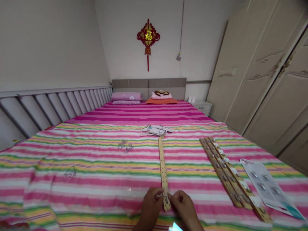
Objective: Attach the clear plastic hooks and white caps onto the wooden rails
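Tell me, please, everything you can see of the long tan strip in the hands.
The long tan strip is narrow and straight, with one row of small holes or fittings along its middle; it looks like wood or stiff card. It lies flat on the striped bedspread, pointing away from the person. Its far end reaches a pile of packets. The left hand and right hand pinch its near end, where a small metal piece shows.

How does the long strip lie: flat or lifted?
Flat: the perforated strip lies on the bedspread, end between left hand and right hand.
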### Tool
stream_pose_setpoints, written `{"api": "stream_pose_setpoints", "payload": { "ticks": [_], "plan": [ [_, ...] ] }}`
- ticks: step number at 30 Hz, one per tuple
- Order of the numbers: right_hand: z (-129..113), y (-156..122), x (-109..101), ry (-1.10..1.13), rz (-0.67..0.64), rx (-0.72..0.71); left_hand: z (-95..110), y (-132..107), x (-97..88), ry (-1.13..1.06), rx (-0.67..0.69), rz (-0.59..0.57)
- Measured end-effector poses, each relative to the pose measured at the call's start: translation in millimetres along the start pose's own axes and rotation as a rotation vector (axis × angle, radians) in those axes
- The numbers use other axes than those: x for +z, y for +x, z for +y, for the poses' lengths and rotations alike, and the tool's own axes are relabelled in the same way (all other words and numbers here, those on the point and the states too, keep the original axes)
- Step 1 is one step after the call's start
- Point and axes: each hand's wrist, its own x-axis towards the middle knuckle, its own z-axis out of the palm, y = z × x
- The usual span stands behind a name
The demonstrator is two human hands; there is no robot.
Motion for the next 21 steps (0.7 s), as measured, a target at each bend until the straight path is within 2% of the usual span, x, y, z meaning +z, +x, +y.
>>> {"api": "stream_pose_setpoints", "payload": {
  "ticks": [4, 6, 8, 12, 16, 21],
  "plan": [
    [-13.0, 10.4, 0.3, 0.023, -0.042, -0.092, 2.3, 3.6, -1.6, -0.163, -0.056, -0.043],
    [-22.8, 17.2, 2.3, 0.07, -0.079, -0.132, 8.3, 11.0, -11.3, -0.229, -0.047, -0.058],
    [-31.6, 25.0, 5.0, 0.114, -0.104, -0.169, 15.1, 25.1, -28.4, -0.254, -0.01, -0.025],
    [-36.3, 41.1, 9.6, 0.186, -0.158, -0.187, 19.7, 71.8, -75.5, -0.179, 0.066, 0.127],
    [-27.5, 48.7, 10.2, 0.246, -0.157, -0.152, 10.0, 122.3, -120.2, 0.015, 0.074, 0.33],
    [-19.1, 46.6, 10.2, 0.25, -0.165, -0.114, -2.7, 163.1, -153.0, 0.173, -0.008, 0.537]
  ]
}}
